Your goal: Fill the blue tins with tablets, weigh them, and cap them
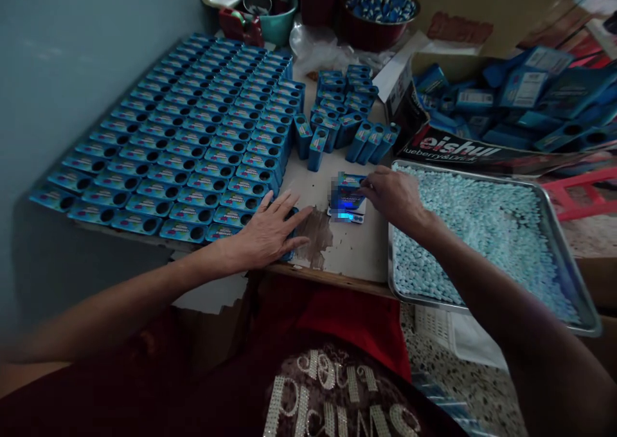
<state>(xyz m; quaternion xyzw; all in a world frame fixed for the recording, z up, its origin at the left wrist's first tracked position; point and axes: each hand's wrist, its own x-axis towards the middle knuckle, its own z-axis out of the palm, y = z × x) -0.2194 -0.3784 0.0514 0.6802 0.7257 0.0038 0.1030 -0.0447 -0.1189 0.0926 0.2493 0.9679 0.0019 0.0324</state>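
Note:
My left hand (270, 231) rests with fingers spread on the front right corner of a big block of upright blue plastic mint boxes (193, 154), each with a round dark hole on top. On the table to its right, a blue box (351, 191) sits on a small flat scale (355, 218) with a glowing blue display; part of this spot is pixelated. My right hand (393, 196) is at the box's upper right edge, fingers pinched together. What the fingertips hold, if anything, is hidden. Beside my right forearm lies a metal tray (393, 257) of pale blue mints (463, 231).
More blue boxes (344, 106) stand loosely behind the scale. A black carton (453, 148) piled with blue boxes stands at the back right. Further back are a dark red bowl (380, 35) of small blue-and-white pieces and a teal basin (279, 26). A wall (96, 38) borders the left.

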